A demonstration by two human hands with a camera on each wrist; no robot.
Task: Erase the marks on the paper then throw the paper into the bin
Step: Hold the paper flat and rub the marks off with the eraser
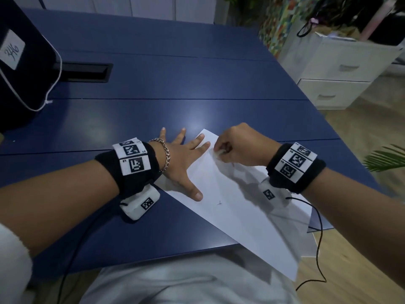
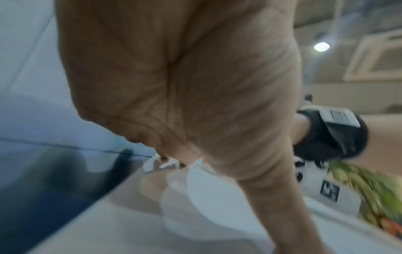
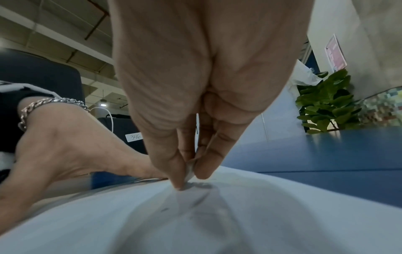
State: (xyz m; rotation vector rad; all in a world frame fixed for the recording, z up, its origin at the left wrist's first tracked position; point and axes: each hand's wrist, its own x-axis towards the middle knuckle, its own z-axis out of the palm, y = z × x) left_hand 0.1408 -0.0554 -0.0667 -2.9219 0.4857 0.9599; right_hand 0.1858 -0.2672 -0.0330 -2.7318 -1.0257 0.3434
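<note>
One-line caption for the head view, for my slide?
Left hand pins paper on blue table; right hand rubs eraser over marks.

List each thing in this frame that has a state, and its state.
paper: flat on the table, near corner past the edge, small mark showing
eraser: pinched, tip on the paper
left hand: fingers spread, pressing the paper
right hand: pinches the eraser
table: bears the paper

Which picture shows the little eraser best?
The right wrist view: the eraser sits pinched between the right hand's fingertips, touching the paper. The head view shows only a pale blurred bit. The left wrist view doesn't clearly show it.
</note>
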